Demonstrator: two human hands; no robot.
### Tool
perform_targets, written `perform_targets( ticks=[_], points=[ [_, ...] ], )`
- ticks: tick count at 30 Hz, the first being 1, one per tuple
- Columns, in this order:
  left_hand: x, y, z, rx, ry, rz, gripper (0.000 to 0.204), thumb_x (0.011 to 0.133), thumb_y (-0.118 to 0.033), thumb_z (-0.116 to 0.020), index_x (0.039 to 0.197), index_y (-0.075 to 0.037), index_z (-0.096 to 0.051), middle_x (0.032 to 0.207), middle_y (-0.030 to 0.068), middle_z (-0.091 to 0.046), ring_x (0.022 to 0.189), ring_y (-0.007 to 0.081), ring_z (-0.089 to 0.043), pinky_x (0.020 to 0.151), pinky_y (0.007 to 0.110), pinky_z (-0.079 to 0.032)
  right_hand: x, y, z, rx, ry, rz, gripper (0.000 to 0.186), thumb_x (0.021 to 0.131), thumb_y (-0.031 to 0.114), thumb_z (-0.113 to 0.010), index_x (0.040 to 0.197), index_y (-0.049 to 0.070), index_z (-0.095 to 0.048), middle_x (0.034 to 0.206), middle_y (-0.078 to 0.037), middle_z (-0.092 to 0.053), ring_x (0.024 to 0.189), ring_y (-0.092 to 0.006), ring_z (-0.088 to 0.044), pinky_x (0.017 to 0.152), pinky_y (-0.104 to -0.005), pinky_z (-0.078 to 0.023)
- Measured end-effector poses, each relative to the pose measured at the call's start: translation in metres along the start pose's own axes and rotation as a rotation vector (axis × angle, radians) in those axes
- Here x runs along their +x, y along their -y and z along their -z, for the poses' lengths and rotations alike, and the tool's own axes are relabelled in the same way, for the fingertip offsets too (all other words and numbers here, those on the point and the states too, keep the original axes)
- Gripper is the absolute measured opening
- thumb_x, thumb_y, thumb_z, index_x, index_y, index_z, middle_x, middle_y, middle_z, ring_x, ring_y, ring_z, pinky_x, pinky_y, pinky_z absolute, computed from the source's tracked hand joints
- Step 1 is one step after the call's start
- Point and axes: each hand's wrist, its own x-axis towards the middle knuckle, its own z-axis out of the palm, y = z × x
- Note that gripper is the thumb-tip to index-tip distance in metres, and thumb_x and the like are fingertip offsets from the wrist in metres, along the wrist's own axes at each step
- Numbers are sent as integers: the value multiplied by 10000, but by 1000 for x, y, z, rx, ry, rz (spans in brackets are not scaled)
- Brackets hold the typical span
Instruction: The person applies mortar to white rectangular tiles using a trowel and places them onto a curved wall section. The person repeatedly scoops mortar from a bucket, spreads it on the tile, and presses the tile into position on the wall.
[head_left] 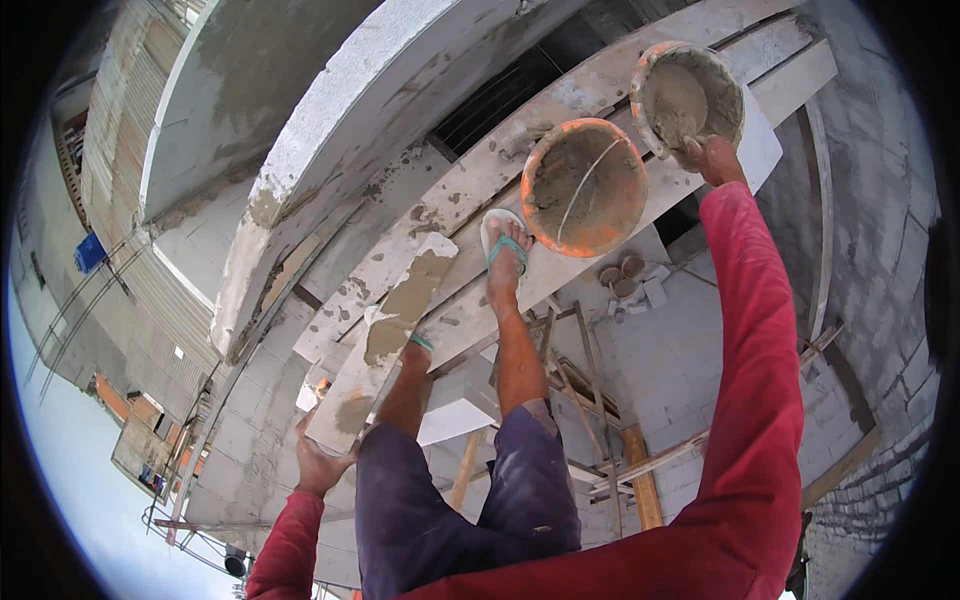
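Observation:
My left hand [320, 458] grips the lower end of a long, pale, lightweight block [350, 388], tilted in front of my left leg. Wet grey mortar [405, 305] lies in a thick patch on the upper part of its face, with a smaller smear near my hand. My right hand [715, 158] is closed at the near rim of an orange bucket [642, 125] of grey mortar. Whatever its fingers hold is hidden by mortar and the hand itself. A second orange bucket [585, 243], mortar-caked with a thin handle across it, stands to the left.
I stand in flip-flops [503, 235] on mortar-splattered planks [470, 200] raised above a lower floor. A pale block wall [330, 110] with a rough top edge runs along the left. Below are wooden supports [640, 475] and small tubs [625, 280]. Another block wall [880, 230] rises at right.

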Motion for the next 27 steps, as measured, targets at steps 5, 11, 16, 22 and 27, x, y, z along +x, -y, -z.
perform_targets(
  ticks=[5,11,16,22,27],
  points=[
    [1,13,-9,-38,-30,-20,999,643,-249,-958,1405,24,-371,1346,207,-490,1268,324,-543,1067,429,-461,-52,-26,16,551,74,-147,467,981,477,-617,1052,27,-717,835,-136,-702,650,-203,-618,599,-370,-497],
    [5,15,0,-172,-24,-18,1027,625,-318,-973,1411,24,-406,1332,201,-582,1256,339,-596,1080,421,-471,-156,-34,27,481,-104,243,443,1015,428,-620,1156,15,-703,939,-56,-661,782,-128,-565,599,-301,-484],
    [6,32,-7,-241,-31,28,997,615,-281,-961,1403,14,-426,1324,207,-617,1249,344,-619,1085,415,-472,-313,70,-11,505,-52,498,300,954,212,-668,1178,12,-668,1066,-205,-711,977,-388,-701,851,-437,-540],
    [6,56,-8,-214,-62,-116,991,629,-245,-942,1422,-16,-395,1311,223,-617,1217,366,-635,1031,439,-509,-452,236,-149,577,-85,482,355,803,163,-778,1135,86,-678,1038,-171,-663,974,-390,-676,847,-477,-551],
    [4,68,-11,-220,-45,-125,1005,658,-260,-933,1443,-11,-356,1247,255,-637,1140,361,-682,981,431,-548,-541,259,-192,487,-39,602,378,799,162,-785,1142,68,-659,1169,-182,-632,1005,-400,-659,889,-502,-542]
  ],
)
